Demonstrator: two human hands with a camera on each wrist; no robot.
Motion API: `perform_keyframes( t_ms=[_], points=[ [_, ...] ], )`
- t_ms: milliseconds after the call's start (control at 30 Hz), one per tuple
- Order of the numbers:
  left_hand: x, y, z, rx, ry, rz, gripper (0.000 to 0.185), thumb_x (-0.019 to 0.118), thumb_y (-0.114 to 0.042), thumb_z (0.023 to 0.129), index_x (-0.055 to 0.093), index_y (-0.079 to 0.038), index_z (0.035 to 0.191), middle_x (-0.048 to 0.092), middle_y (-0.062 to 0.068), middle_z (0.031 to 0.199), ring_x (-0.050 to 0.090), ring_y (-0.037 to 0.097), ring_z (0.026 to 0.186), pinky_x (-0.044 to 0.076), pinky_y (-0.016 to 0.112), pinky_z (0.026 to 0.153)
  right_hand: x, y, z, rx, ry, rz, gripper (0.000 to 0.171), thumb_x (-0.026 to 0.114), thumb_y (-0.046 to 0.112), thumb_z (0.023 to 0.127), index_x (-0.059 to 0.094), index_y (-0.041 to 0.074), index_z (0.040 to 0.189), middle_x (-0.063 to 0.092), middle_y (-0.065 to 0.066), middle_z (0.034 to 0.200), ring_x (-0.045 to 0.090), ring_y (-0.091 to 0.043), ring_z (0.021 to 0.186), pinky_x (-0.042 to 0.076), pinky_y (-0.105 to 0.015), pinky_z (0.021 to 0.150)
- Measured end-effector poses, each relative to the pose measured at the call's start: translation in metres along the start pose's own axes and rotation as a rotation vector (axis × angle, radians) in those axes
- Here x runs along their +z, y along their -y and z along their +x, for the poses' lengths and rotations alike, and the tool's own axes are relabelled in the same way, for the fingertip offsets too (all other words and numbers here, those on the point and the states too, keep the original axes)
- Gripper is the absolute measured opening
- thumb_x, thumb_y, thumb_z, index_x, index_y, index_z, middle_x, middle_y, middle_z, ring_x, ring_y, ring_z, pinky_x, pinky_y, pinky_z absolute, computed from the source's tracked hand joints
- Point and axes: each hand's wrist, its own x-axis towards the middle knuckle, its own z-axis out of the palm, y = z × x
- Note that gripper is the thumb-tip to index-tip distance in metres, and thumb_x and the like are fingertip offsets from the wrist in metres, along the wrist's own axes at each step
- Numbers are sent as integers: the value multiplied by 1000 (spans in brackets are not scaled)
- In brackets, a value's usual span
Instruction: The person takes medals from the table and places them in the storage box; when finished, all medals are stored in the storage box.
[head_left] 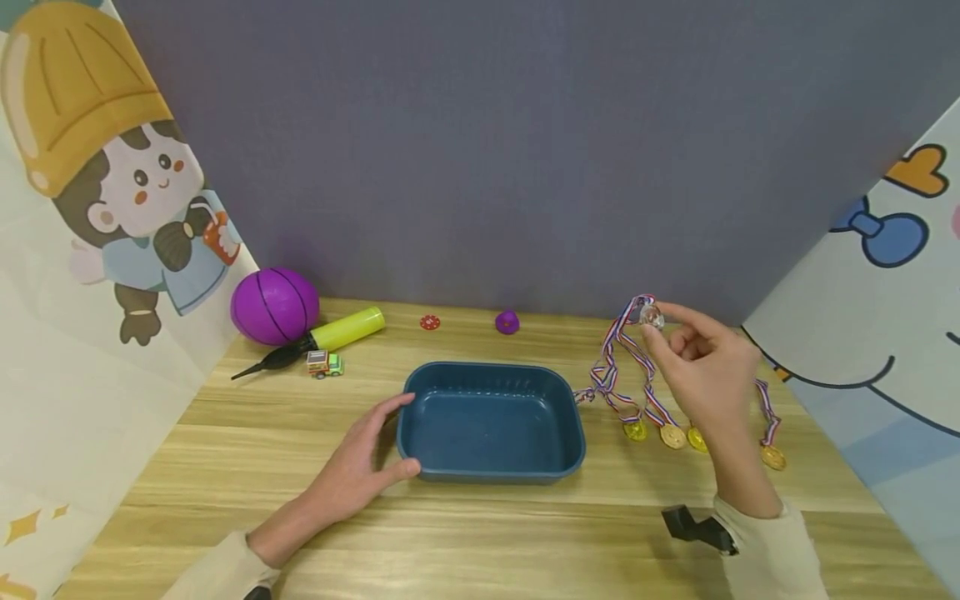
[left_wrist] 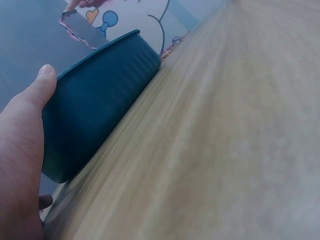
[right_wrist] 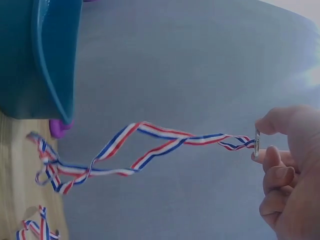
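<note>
In the head view, my right hand (head_left: 708,362) pinches a shiny silver medal (head_left: 652,316) between thumb and forefinger, above the table's right side. Its red, white and blue ribbon (right_wrist: 165,136) hangs from it, the lower end bunched near the tabletop. Beneath lie several gold medals, among them one medal (head_left: 672,436) left of my wrist and another (head_left: 773,457) farther right; my arm covers part of the group. A dark blue rectangular basin (head_left: 487,477) sits upright and bare inside at the middle. My left hand (head_left: 360,467) rests at its left end, thumb and fingers spread against the rim.
At the back left are a purple ball (head_left: 275,306), a yellow-and-black hand pump (head_left: 348,329) and a small toy truck (head_left: 325,364). A red poker chip (head_left: 430,322) and a small purple object (head_left: 507,322) lie behind the basin. A grey panel (head_left: 480,150) rises along the table's back edge.
</note>
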Motion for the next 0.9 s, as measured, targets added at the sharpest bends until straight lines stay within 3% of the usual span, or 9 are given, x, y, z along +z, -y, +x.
perform_keyframes(
  t_ms=[500,900],
  points=[
    [0,-1,1,-2,-1,9,87,84,-41,98,39,-27,171,46,18,172,46,52,153,36,82,118,-16,32,4,-69,-91,154,29,83,-11,87,84,-5,115,54,10,63,39,-1,51,29,-15,49],
    [0,-2,0,-12,3,10,88,85,-37,97,38,-27,171,45,18,172,47,51,152,37,81,119,-4,53,-10,-191,25,189,35,86,-15,82,84,-5,115,55,7,67,38,-1,53,28,-17,47]
  ],
)
